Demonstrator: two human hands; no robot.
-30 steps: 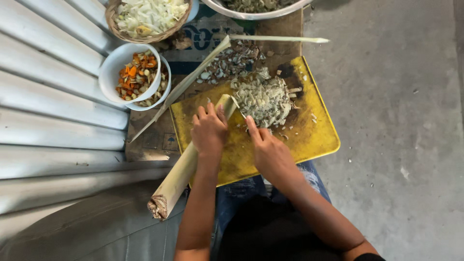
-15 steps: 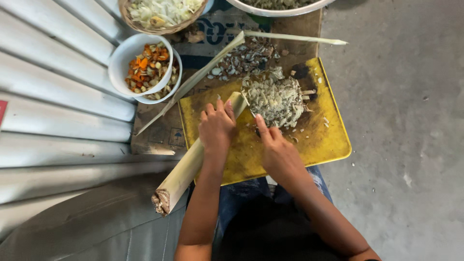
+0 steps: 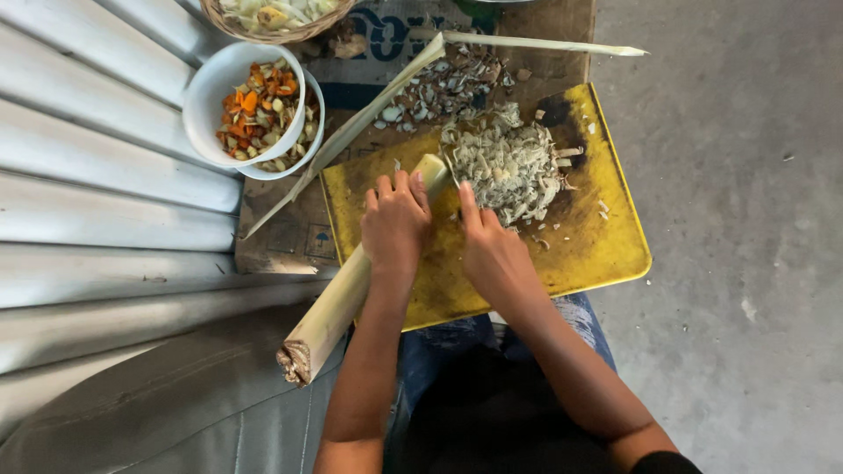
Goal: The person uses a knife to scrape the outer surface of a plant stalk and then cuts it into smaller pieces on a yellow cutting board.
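A long pale stalk (image 3: 338,303) lies slantwise across the left part of a yellow cutting board (image 3: 597,237). Its cut end is beside a heap of pale shredded slices (image 3: 509,162). My left hand (image 3: 395,219) presses down on the stalk just behind that end, fingers curled over it. My right hand (image 3: 492,250) is right beside it, forefinger stretched forward along a thin knife blade (image 3: 450,174) seen edge-on at the stalk's tip. The handle is hidden in the palm.
A white bowl (image 3: 250,105) of orange and pale chopped pieces stands at the upper left, with a woven basket (image 3: 272,17) of pale shreds above it. A long leaf strip (image 3: 351,132) and husk scraps lie on cardboard (image 3: 290,237). Corrugated metal sheet (image 3: 105,175) is left, concrete floor (image 3: 746,219) right.
The view has shifted a little, so the board sits more to the right. Both hands have stayed at the stalk's cut end beside the heap.
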